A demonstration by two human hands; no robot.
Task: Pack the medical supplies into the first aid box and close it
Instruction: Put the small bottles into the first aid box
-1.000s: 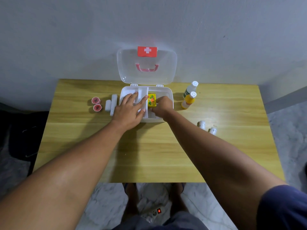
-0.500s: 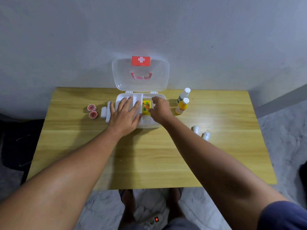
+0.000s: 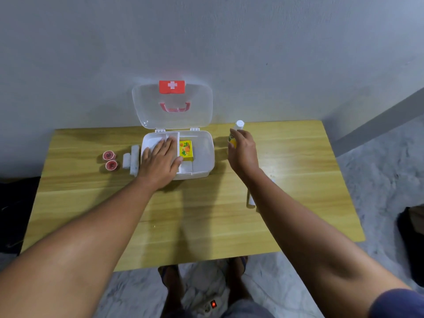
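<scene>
The white first aid box (image 3: 204,154) stands open at the back of the table, its clear lid (image 3: 172,106) leaning on the wall. A yellow packet (image 3: 186,149) lies inside it. My left hand (image 3: 160,162) rests flat on the box's left tray, fingers spread. My right hand (image 3: 243,150) hovers with fingers apart over two bottles to the right of the box; the white-capped bottle (image 3: 238,126) shows above it, the yellow one is mostly hidden. Two red tape rolls (image 3: 109,159) and white gauze rolls (image 3: 132,159) lie left of the box.
A small white bottle (image 3: 250,199) lies on the wooden table (image 3: 206,214), partly hidden by my right forearm. The wall is right behind the box. A power strip (image 3: 212,304) lies on the floor by my feet.
My right hand has left the box and moved right to the bottles. The yellow packet now lies uncovered in the box. My left hand has stayed on the tray.
</scene>
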